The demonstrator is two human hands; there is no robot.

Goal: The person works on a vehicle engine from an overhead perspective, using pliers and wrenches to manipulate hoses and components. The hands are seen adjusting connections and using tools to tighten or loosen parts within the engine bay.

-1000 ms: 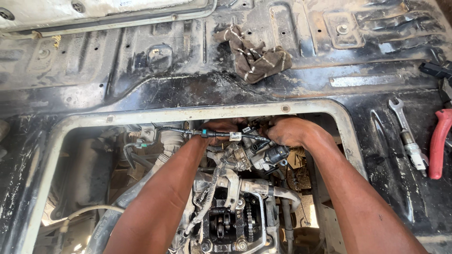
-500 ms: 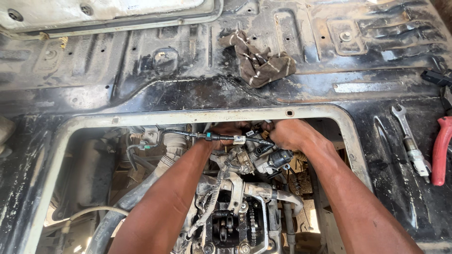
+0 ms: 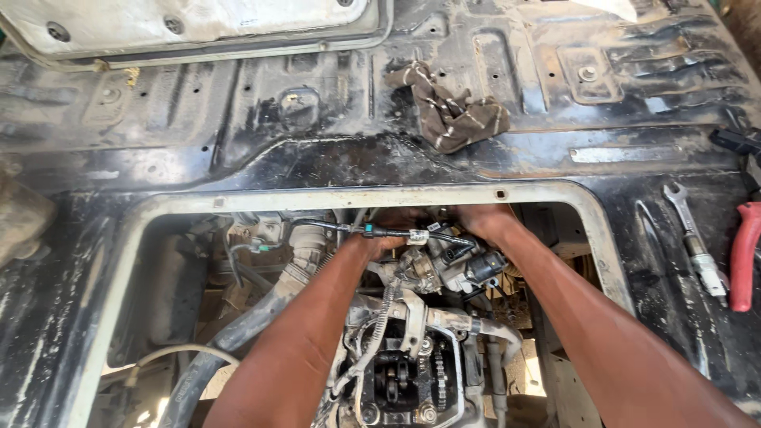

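Hands now deeper under far rim of floor opening (image 3: 372, 196), more hidden than moment ago. My left hand (image 3: 390, 231) and my right hand (image 3: 485, 222) both at 12 o'clock of pump assembly (image 3: 448, 265), touching it; fingers hidden, so cannot tell grip. Thin black hose (image 3: 349, 228) crosses left wrist. Wrench (image 3: 691, 234) and rag (image 3: 452, 115) lie untouched. Judgement: still working blind by feel on part behind pump.

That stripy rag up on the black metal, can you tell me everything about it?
The rag is a brown cloth with pale stripes, crumpled into a loose heap with folds and a corner sticking out to the left. It looks soft, worn and dirty. It lies flat on the greasy black metal floor panel, just above the big rectangular opening over the engine. Nothing holds it: both hands are down in the opening, well away from it. Only the panel beneath touches it.
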